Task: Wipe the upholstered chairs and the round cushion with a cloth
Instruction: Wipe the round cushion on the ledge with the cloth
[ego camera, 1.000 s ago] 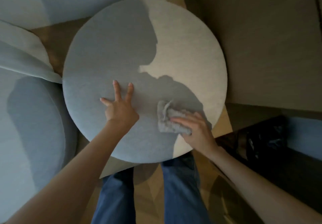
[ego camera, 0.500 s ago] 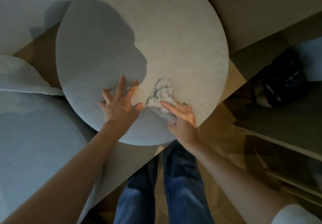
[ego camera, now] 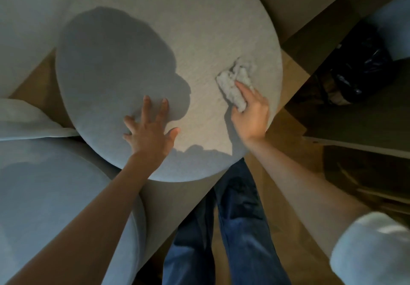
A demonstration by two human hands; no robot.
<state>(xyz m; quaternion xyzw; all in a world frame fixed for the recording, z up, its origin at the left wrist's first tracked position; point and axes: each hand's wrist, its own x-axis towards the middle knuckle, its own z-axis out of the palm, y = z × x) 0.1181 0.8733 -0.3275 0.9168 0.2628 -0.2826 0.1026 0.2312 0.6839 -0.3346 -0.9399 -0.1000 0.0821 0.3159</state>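
head view, straight down. shows a round cushion point(ego camera: 155, 40), pale grey fabric, filling the upper middle, just beside an upholstered chair point(ego camera: 55, 196) at lower left. presses the left hand point(ego camera: 150, 133) flat on the near part of its top, fingers straight and spread, holding nothing. curls the right hand point(ego camera: 253, 113) around a crumpled cloth point(ego camera: 235, 85), pressing it to the fabric near the right rim. probably soft, yielding and fairly light, so liable to slide or tip under a firm stroke; best steadied from above with a flat palm. limp, light cloth; best kept bunched in the fist.
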